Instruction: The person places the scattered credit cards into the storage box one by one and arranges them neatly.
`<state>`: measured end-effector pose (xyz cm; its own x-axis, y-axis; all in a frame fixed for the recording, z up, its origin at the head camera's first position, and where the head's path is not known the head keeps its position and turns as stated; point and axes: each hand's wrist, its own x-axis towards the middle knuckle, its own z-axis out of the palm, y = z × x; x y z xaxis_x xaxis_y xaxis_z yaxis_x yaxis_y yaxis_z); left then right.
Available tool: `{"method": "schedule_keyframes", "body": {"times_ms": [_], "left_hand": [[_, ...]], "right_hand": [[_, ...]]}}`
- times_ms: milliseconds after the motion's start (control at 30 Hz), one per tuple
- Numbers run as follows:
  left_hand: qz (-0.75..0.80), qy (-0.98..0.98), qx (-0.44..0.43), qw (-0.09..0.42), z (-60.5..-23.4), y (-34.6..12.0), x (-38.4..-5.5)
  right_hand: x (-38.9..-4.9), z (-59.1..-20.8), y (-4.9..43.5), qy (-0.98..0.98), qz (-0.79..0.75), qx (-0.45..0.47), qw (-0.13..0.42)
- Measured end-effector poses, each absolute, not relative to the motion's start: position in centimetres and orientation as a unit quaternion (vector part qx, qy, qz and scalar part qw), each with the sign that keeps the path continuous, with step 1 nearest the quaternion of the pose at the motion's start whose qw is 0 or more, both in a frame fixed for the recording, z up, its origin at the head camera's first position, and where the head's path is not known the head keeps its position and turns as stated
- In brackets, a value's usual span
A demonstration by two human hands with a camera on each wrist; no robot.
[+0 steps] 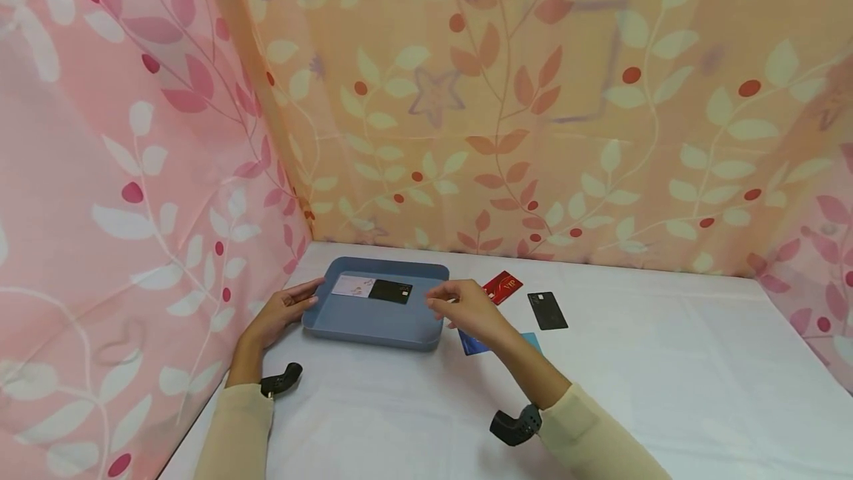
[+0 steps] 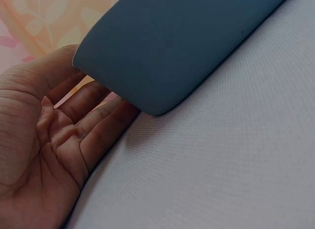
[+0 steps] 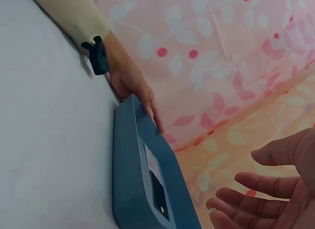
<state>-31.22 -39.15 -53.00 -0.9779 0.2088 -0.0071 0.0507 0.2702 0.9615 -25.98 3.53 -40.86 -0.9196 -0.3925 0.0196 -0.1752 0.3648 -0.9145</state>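
At the left side of a shallow blue-grey tray [image 1: 373, 333], my left hand [image 1: 276, 317] holds the rim, with fingers against the outside of the wall. The left wrist view shows this hand [image 2: 54, 135] at the tray's corner [image 2: 162, 51], its fingertips partly hidden behind it. A white patterned card [image 1: 351, 285] and a black card [image 1: 390, 291] lie side by side in the tray. Over the tray's right edge hovers my right hand [image 1: 469, 306]. In the right wrist view its fingers [image 3: 268, 184] are loosely bent and apart, with nothing between them.
Right of the tray lie a red VIP card [image 1: 504, 286], a black card [image 1: 548, 310] and blue cardlike pieces [image 1: 473, 347] partly hidden under my right forearm. The table has a white cloth [image 1: 666, 361]. Floral curtains [image 1: 506, 95] enclose the back and sides.
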Motion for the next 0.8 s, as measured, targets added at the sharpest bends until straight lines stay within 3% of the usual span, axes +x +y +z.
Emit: {"method": "schedule_keyframes", "body": {"times_ms": [367,800], "left_hand": [[0.6,0.794,0.078,0.065,-52.8,-39.2,-31.2],[0.599,0.793,0.085,0.062,-52.9,-39.2,-31.0]], "right_hand": [[-24.1,-40.6,7.1,0.846,-0.509,-0.145,0.06],[-23.2,-41.7,12.1,0.838,-0.533,-0.102,0.063]]}}
